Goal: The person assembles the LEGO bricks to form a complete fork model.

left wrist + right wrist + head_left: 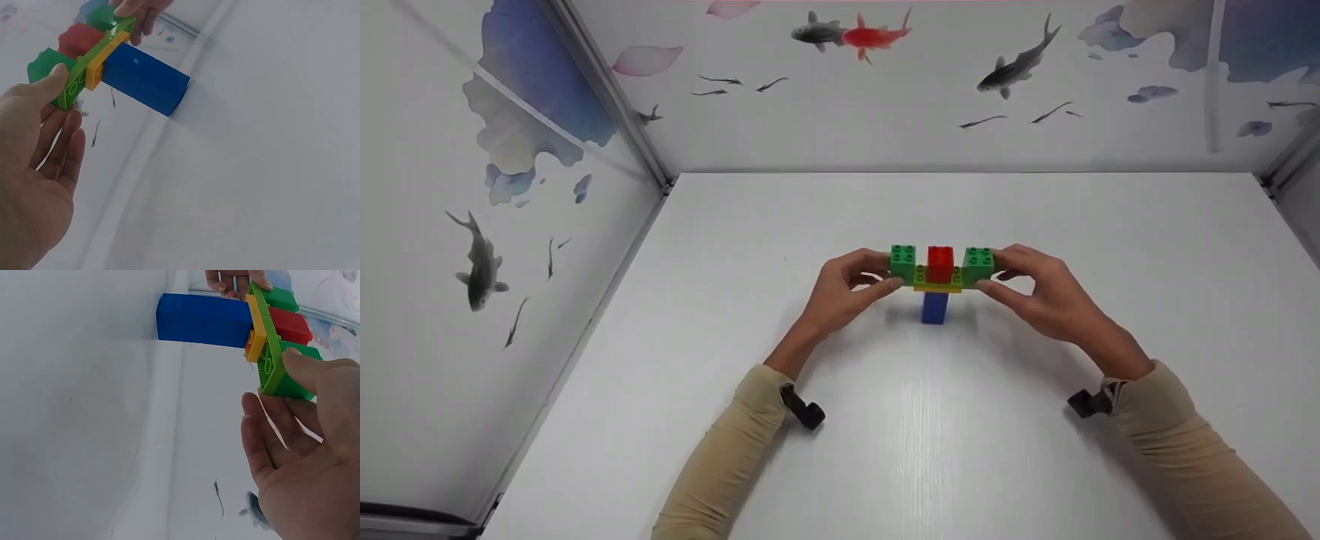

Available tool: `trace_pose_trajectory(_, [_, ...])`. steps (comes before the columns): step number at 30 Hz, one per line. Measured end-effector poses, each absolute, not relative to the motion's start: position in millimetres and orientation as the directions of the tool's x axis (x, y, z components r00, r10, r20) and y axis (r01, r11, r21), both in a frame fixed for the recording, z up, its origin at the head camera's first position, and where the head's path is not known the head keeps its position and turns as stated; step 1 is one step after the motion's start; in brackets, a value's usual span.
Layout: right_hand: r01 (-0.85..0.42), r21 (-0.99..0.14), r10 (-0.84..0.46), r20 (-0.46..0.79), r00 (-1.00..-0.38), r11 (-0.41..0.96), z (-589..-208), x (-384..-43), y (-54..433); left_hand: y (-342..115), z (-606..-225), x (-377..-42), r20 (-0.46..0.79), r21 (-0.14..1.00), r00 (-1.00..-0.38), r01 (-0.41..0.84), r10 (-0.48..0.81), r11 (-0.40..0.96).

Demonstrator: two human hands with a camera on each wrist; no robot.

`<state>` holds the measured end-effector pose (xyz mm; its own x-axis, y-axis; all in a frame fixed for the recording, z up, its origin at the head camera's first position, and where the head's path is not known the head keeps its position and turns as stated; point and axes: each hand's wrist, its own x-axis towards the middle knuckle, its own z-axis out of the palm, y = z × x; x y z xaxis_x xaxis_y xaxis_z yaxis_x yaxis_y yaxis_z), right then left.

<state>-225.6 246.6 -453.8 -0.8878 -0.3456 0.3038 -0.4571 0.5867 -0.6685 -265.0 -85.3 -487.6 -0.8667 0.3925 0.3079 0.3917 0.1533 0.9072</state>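
A small toy-brick structure stands upright, its lower end at the white tabletop. Two stacked blue bricks (204,319) form the column under a yellow plate (937,289) and a longer lime-green plate (920,274). On top sit a red brick (940,264) in the middle and a green brick at either end. My left hand (846,294) pinches the left green brick (902,260) between thumb and fingers, the thumb reaching the lime plate's edge. Mirroring it, my right hand (1048,298) pinches the right green brick (979,262). Both hands' lower fingers hang loosely below the plate in the wrist views.
The white table (930,435) spreads around the structure. A white wall (885,127) with painted fish rises behind it, and another such wall (420,337) stands on the left. A dark object (416,517) shows at the bottom left corner.
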Motion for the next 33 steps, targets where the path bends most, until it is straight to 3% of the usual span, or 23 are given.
trace_pose_trajectory(18, [-0.349, -0.771, -0.239, 0.258, -0.936, 0.532, -454, -228, 247, -64, -484, -254, 0.131, 0.984, -0.971, 0.152, 0.2, 0.092])
trace_pose_trajectory(25, [-0.303, -0.798, -0.198, 0.232, -0.952, 0.521, -457, -231, 244, -62, -485, -256, 0.129, 0.988, -0.976, 0.142, 0.175, 0.065])
trace_pose_trajectory(33, [-0.225, -0.841, -0.19, 0.148, -0.971, 0.492, -466, -234, 248, -59, -491, -259, 0.119, 0.982, -0.976, 0.143, 0.183, 0.125])
